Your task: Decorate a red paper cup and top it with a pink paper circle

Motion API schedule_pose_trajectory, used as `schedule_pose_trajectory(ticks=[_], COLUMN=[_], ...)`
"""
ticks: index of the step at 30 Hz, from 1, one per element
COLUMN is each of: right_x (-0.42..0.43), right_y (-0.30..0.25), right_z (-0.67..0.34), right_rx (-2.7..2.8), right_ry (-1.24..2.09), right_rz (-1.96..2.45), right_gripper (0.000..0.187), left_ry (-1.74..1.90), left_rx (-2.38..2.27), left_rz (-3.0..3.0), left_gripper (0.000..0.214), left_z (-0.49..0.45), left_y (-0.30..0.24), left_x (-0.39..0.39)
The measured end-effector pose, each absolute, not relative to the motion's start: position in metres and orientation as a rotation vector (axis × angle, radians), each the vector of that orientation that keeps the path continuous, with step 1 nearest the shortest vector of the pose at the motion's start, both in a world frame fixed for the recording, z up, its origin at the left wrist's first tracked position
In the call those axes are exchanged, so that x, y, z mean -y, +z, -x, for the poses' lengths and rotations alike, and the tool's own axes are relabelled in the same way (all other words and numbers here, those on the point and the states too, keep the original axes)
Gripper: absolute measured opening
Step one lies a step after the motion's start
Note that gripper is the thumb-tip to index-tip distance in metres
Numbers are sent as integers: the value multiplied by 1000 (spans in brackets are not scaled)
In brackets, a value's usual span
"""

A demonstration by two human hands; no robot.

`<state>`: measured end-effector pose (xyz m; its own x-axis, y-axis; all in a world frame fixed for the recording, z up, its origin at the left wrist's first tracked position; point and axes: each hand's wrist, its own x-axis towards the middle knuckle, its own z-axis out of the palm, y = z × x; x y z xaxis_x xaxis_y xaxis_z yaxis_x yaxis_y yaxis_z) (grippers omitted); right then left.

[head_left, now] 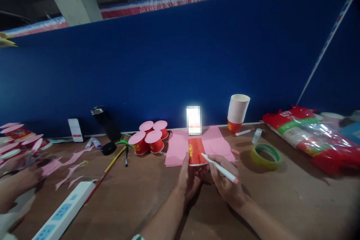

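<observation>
"While a co-worker's hand [25,176] rests among pink scraps at the far left, where is the red paper cup [196,150]?"

"Centre, seemingly mouth-down on the pink paper sheet [176,150], with the person's left hand [189,178] closed round its wall."

"And right of it?"

"The right hand [226,185] pinches a white marker [222,169], tip at the cup's rim. That cup looks light and thin-walled, easily crushed; it is best held gently near the stiffer rim."
</observation>
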<state>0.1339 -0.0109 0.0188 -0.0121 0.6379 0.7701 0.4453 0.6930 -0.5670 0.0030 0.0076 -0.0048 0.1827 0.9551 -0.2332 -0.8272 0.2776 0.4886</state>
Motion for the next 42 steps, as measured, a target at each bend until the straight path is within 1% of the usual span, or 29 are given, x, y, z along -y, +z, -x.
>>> schedule_pose_trajectory(ticks=[4,10,16,25,42], right_x=[11,10,8,7,8], right_y=[21,20,21,19,21], right_z=[-134,-136,-137,-138,-138], right_rx=[1661,1633,1615,1628,1643], right_ry=[165,175,156,173,145], right_rz=[853,882,892,886,886], right_gripper=[16,14,13,15,14], left_ry=[1263,1178,1233,1234,1226], left_rx=[-517,-468,-449,-462,-485], left_rz=[-357,-492,-536,-532,-555], left_gripper=[40,49,47,48,48], left_z=[-3,-4,-7,-8,-7], left_y=[-4,0,0,-1,-1], left_x=[-5,-1,-1,-2,-1])
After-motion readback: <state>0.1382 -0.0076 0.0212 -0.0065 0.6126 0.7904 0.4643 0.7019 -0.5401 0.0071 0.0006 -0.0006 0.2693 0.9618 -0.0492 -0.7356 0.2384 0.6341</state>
